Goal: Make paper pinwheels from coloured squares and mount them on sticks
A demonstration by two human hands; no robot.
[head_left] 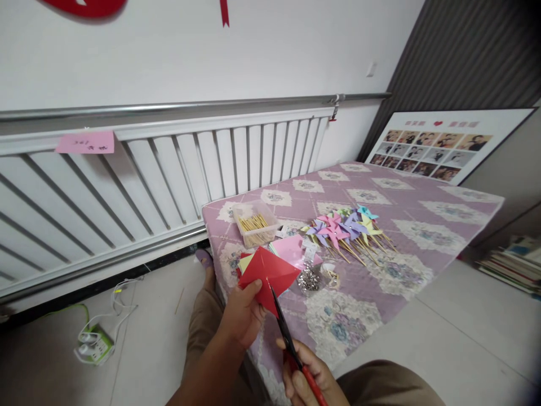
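My left hand (242, 316) pinches a red square of paper (270, 275) by its lower left corner, holding it tilted over the near edge of the table. My right hand (305, 375) grips red-handled scissors (291, 344). Their dark blades point up and their tips meet the paper's lower edge. Beyond the paper lie a stack of coloured paper squares (291, 248), a small heap of shiny pins (309, 279) and a row of finished paper pinwheels on sticks (344, 228).
A clear plastic box of wooden sticks (255, 223) stands at the table's left corner. The table carries a purple patterned cloth (406, 225). A white radiator (147, 180) lines the wall; a power strip (95, 344) lies on the floor. A photo board (443, 146) leans at the right.
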